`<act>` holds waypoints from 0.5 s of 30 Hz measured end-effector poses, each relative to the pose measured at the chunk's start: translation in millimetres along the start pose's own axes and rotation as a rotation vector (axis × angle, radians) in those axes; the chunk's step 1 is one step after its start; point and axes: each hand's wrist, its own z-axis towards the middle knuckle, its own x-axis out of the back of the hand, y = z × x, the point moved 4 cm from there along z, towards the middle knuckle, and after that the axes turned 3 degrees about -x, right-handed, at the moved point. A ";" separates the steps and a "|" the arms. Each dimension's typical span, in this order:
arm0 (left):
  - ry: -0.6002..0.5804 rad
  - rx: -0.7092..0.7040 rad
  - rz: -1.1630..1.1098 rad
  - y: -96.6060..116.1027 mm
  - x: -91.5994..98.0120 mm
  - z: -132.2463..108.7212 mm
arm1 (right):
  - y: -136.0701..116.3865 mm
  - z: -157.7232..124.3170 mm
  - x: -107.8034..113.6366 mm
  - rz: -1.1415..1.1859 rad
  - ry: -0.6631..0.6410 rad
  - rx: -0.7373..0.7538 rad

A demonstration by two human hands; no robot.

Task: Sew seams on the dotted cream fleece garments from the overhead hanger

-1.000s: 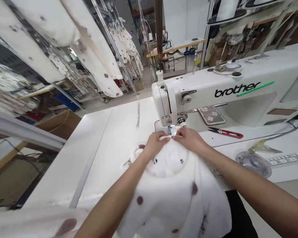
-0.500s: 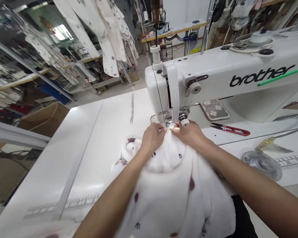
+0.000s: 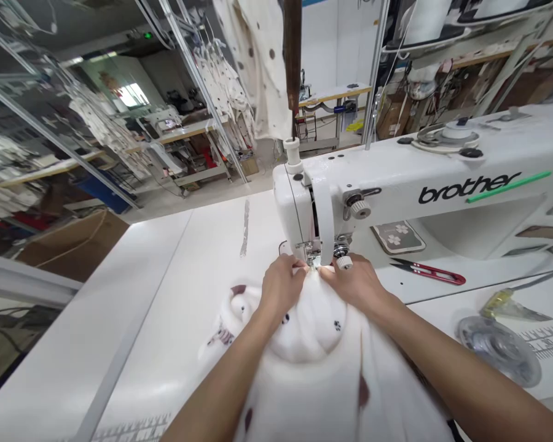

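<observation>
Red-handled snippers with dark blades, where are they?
In the head view, the red-handled snippers lie right of centre on the white machine bed, below the grey flower-patterned pad and right of the right hand.

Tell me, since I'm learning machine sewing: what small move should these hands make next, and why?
I'd probably ease the white fabric slightly toward the needle area: the left hand and right hand pinch its edge close to that spot, one on each side.

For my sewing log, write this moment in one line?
left hand: holding cloth | right hand: holding cloth | cloth: at sewing machine | snips: untouched
</observation>
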 end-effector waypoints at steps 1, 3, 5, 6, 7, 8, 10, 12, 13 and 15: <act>0.000 0.003 0.003 -0.4 0.2 0.3 | -0.3 0.0 0.0 0.002 0.004 0.004; 0.000 0.004 0.007 -0.5 0.0 0.7 | -0.5 0.1 -0.2 0.005 0.009 0.013; 0.002 -0.002 0.009 -0.1 -0.6 0.9 | -0.1 0.5 -1.0 0.006 0.006 0.022; 0.005 -0.005 0.009 0.2 -1.0 1.0 | 0.3 0.8 -1.4 0.006 0.004 0.023; 0.010 -0.009 0.007 0.4 -1.4 1.1 | 0.9 1.2 -2.0 0.005 0.004 0.022; 0.013 -0.013 0.006 0.7 -1.8 1.2 | 1.5 1.5 -2.5 0.004 0.005 0.021; 0.020 -0.018 0.007 0.8 -2.7 1.6 | 2.8 2.2 -3.4 0.002 0.010 0.017; 0.025 -0.015 0.012 0.5 -3.5 2.0 | 3.9 2.4 -4.2 0.002 0.015 0.015; 0.027 -0.013 0.015 0.4 -3.7 2.2 | 4.4 2.5 -4.6 0.003 0.016 0.016; 0.029 -0.013 0.017 0.2 -4.1 2.5 | 5.2 2.7 -5.1 0.003 0.021 0.021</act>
